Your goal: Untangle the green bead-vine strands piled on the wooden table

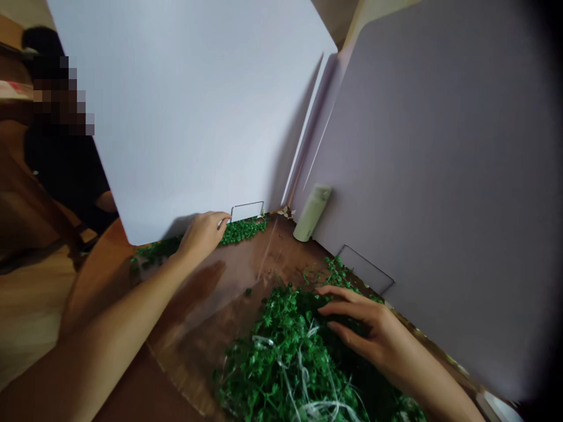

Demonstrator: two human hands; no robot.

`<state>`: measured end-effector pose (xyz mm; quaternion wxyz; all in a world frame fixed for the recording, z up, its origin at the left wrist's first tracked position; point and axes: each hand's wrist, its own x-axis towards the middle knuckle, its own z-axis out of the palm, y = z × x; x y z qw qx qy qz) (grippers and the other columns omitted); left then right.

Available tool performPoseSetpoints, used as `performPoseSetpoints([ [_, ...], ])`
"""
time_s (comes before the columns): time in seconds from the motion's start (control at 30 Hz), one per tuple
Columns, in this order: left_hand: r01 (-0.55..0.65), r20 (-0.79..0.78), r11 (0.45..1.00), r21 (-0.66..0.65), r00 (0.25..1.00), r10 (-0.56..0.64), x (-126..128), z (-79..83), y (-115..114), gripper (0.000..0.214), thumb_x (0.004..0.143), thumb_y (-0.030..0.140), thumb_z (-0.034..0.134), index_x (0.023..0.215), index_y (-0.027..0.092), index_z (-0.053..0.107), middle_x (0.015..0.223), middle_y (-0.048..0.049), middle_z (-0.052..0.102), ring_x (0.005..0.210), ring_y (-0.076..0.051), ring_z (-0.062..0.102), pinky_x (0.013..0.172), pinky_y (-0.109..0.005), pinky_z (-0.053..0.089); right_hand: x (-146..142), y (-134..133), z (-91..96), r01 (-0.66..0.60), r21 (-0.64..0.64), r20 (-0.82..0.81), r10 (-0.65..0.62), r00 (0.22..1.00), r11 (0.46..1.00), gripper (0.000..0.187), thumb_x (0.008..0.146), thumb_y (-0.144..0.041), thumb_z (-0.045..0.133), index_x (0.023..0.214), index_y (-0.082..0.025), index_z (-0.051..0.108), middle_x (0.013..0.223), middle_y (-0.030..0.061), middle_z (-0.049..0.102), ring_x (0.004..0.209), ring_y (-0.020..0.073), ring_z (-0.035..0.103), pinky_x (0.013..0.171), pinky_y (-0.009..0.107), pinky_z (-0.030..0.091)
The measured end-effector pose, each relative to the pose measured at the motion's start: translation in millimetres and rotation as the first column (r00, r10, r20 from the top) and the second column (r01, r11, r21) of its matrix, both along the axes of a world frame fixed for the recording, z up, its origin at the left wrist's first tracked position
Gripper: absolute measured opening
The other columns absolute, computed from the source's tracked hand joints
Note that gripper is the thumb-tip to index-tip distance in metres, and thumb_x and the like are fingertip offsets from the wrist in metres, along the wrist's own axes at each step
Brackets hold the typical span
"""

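Under our right hand [365,325] lies a heap of green sprigs [290,357], threaded with pale strands [285,375]. The fingers curve over it, half open, and we cannot tell whether they grip or only rest. The sprigs look dense and leafy, dark in the hollows, and the heap runs out of view below the hand. Ahead of our left hand [202,237], a narrower band of greens [241,231] lies along the foot of a white board [189,105]. That hand is drawn narrow, its fingertips [223,218] at the end of a wire stand [247,204]; whether they pinch it we cannot tell. The stand seems placed to prop the board upright, and a second wire stand [368,264], just beyond the right hand, seems to do the same for a grey board [440,176], so the two meet in a corner behind the greens. Past the right fingers, a pale green bottle [312,214] stands by that corner on the brown table [272,252]. Well left of our left hand is a person [65,164] in dark clothes
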<state>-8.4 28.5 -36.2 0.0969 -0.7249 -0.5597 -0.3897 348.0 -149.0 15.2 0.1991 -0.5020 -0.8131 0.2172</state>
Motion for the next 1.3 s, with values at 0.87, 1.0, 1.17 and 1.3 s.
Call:
performPoseSetpoints([
  [0.87,0.03,0.106,0.993,0.111,0.993,-0.042,-2,-3.8,4,0.024,0.092,0.024,0.053,0.099,0.016,0.074,0.148,-0.0143,0.051,0.127,-0.034,0.057,0.112,-0.052,0.045,2,-5,6.0,0.057,0.247,0.095,-0.082,0.992,0.967,0.015,0.101,-0.029,0.057,0.102,-0.023,0.071,0.114,0.0066,0.067,0.103,0.0206,0.065,0.092,0.037,0.052],
  [1.0,0.193,0.11,0.971,0.14,0.972,-0.209,30,12.8,-25,0.02,0.093,0.026,0.056,0.102,0.02,0.072,0.116,-0.0076,0.071,0.11,-0.024,0.066,0.104,-0.04,0.051,-7,-6,7.2,0.056,0.288,0.046,-0.072,0.996,0.956,0.013,0.102,-0.029,0.058,0.101,-0.022,0.068,0.115,0.0072,0.067,0.108,0.0219,0.063,0.095,0.038,0.05],
  [1.17,0.525,0.146,0.834,0.167,0.824,-0.548,76,43.1,-86,0.016,0.097,0.032,0.059,0.098,0.022,0.071,0.096,-0.002,0.074,0.094,-0.019,0.067,0.091,-0.034,0.053,-17,-5,2.2,0.094,0.246,-0.078,-0.077,0.994,0.965,0.013,0.103,-0.03,0.053,0.103,-0.022,0.063,0.107,0.0055,0.072,0.101,0.0199,0.067,0.089,0.033,0.05],
  [1.3,0.773,-0.006,0.635,-0.004,0.635,-0.773,105,60.7,-117,0.009,0.096,0.028,0.065,0.093,0.023,0.071,0.092,-0.0006,0.074,0.091,-0.017,0.065,0.084,-0.031,0.051,-19,-2,-1.4,0.106,0.203,-0.157,-0.074,0.985,0.973,0.015,0.103,-0.032,0.052,0.102,-0.021,0.064,0.103,0.0056,0.072,0.098,0.0198,0.067,0.089,0.033,0.049],
])
